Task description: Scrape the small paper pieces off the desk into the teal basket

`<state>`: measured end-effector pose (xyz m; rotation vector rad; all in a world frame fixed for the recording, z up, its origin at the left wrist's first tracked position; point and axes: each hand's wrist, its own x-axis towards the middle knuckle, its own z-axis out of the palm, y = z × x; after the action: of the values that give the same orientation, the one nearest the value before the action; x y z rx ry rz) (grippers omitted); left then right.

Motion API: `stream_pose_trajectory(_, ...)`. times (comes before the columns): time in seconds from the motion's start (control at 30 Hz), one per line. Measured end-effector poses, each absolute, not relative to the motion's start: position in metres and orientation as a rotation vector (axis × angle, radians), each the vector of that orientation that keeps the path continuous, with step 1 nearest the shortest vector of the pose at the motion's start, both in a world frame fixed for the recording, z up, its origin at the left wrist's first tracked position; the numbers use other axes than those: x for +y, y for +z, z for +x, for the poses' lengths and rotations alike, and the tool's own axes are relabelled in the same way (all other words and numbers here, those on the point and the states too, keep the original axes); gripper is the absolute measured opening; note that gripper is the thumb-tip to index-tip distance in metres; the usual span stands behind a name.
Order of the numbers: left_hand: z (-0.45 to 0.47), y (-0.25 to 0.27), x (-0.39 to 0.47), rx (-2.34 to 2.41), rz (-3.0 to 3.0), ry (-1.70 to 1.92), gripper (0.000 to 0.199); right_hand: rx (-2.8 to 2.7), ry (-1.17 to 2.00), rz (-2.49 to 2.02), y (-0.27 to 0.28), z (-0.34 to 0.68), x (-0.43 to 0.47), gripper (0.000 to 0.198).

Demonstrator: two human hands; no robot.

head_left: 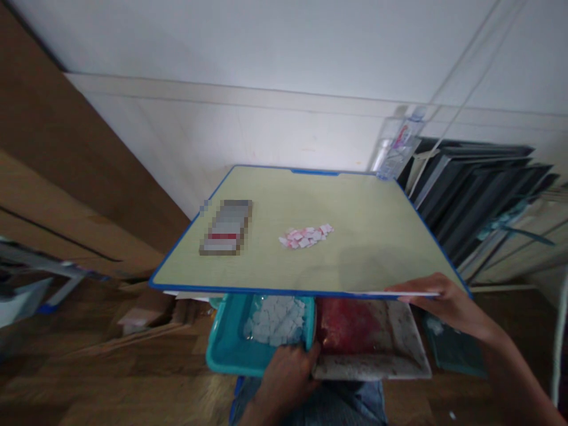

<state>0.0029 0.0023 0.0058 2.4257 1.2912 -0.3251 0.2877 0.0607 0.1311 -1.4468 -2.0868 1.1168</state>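
My left hand (290, 371) is low in front of the table, its fingers closed at the near right rim of a teal plastic basin (217, 349). In that basin lies a pile of small white paper squares (277, 319), in what looks like clear plastic. At the table's front right edge, my right hand (439, 300) pinches a thin white sheet (415, 294), seen nearly edge-on. Its thumb is over the top; the other fingers are partly hidden. A small heap of pink and white paper pieces (306, 236) sits mid-table.
A blue-edged folding table (355, 207) stands against the wall, with a blurred-out phone-like object (227, 228) at left. A clear bottle (399, 148) is at the back right corner. Beside the basin is a stained whitish tray (373, 367). Dark panels (470, 189) lean at right.
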Motion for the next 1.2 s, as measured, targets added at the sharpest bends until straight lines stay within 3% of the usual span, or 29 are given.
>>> stream_pose_trajectory(0.27,0.003,0.007,0.001,1.279,2.385,-0.266,0.05,-2.116,0.989,-1.498,0.137,0.305,0.056,0.024)
stream_pose_trajectory(0.53,0.001,-0.003,0.001,1.246,2.402,-0.253,0.056,-2.174,0.793,-1.332,0.15,0.269,0.107,0.022)
stream_pose_trajectory(1.03,-0.001,-0.019,0.003,1.128,2.41,-0.29,0.028,-2.22,0.744,-1.097,0.133,0.219,0.169,0.024)
stream_pose_trajectory(1.2,0.0,-0.016,0.001,1.155,2.402,-0.238,0.033,-2.319,0.774,-0.934,0.127,0.211,0.167,0.027)
